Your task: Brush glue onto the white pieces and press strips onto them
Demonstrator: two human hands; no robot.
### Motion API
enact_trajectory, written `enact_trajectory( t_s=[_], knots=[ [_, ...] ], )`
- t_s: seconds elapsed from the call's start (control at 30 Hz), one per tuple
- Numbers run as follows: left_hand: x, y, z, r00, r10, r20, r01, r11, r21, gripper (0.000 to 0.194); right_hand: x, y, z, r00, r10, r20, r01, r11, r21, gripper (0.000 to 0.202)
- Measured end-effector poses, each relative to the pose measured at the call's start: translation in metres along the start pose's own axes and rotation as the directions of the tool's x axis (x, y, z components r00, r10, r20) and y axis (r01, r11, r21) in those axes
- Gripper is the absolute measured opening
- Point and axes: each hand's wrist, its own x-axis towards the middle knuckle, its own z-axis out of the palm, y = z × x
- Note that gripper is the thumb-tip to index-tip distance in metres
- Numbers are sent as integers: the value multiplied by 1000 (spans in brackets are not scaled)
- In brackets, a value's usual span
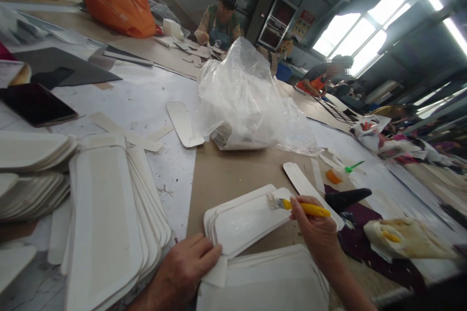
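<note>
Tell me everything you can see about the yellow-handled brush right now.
The brush is small, with a slim yellow handle that looks plastic and a short tuft of pale bristles that look wet. It lies almost level, bristles pointing left. The right hand grips the handle, and the bristles rest on the glossy top face of the white card piece on the brown table. The left hand presses that piece's near corner.

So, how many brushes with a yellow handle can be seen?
1: the brush in the right hand, its bristles on the top white sheet. Others may be hidden.
</note>
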Motion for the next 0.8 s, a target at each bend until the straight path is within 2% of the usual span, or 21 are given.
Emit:
enact_trajectory(
  t_s=[0.13,0.23,0.3,0.4,0.47,0.57,0.67,0.73,0.8],
  knots=[
    [-3,-1,-1,1000,16,4,-16,1000,-7,27,0,2,-9,993,-107,-55,105,994,-31,24],
    [1,0,-6,999,34,32,-34,999,-10,26,-13,-8,-6,996,-84,11,83,995,61,21],
    [4,1,-10,997,59,47,-59,998,-6,27,-16,-7,-5,990,-128,56,123,989,75,18],
    [5,3,-12,996,74,44,-74,997,12,28,-7,7,-14,948,-317,-4,316,946,-63,13],
    [3,3,-10,997,63,54,-64,998,22,28,2,18,-25,922,-381,-70,367,917,-154,12],
    [-3,3,-9,996,23,84,-26,999,34,29,9,26,-40,920,-373,-123,352,922,-162,11],
    [-6,2,-15,992,-45,116,36,997,74,31,6,20,-50,935,-330,-129,316,941,-118,14],
    [-4,0,-25,988,-120,98,110,988,106,33,1,12,-55,955,-274,-114,264,960,-93,18],
    [0,1,-37,986,-166,28,162,981,109,31,-3,3,-60,975,-203,-91,199,978,-58,22]
  ],
)
